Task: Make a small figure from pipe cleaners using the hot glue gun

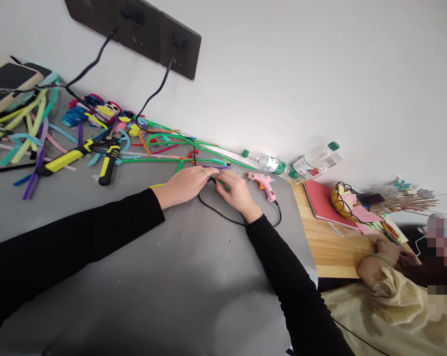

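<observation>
My left hand and my right hand meet over the grey mat, fingertips pinched together. Between them shows a small dark and green piece, mostly covered by the fingers, so its kind is unclear. A yellow strip sticks out beside my left hand. Just right of my right hand lies a pink glue gun with an orange trigger, its black cord looping below the hands. Green pipe cleaners lie behind my left hand.
Yellow-black pliers and cutters lie left among loose pipe cleaners. Two plastic bottles lie by the wall. Cords hang from the sockets. At right are a red folder and another person's arm.
</observation>
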The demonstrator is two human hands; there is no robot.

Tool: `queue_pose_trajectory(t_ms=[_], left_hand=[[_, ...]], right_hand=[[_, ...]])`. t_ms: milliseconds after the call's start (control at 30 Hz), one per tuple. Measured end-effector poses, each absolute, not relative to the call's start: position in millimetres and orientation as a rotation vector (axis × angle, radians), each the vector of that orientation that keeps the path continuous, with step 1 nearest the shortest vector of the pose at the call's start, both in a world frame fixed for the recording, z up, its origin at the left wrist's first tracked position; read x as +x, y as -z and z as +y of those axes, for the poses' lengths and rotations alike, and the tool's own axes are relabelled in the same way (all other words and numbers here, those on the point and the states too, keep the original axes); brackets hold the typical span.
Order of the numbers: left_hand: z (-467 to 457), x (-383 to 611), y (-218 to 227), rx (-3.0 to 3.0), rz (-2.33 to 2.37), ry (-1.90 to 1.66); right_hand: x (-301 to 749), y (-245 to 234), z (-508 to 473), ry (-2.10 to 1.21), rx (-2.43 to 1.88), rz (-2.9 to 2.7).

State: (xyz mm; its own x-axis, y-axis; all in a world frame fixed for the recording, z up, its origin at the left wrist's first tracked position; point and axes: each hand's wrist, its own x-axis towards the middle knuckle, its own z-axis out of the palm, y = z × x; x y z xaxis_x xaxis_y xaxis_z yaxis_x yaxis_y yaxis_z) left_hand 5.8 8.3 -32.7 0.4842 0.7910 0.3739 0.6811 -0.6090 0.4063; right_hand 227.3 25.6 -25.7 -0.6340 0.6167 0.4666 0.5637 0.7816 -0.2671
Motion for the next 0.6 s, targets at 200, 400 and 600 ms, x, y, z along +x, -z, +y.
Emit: queue_pose_trajectory(t_ms=[200, 400, 600], left_hand=[[6.1, 7.8, 31.4, 2.479, 1.280, -0.861], [5.2, 7.0, 30.8, 2.515, 1.320, -0.823], [4.9, 6.5, 29.2, 2.479, 1.304, -0.852]], right_hand=[[226.9, 23.4, 24.3, -0.176, -0.867, -2.400], [227.2, 19.4, 23.2, -0.198, -0.838, -2.432], [226.1, 23.8, 24.6, -0.143, -0.893, -2.428]])
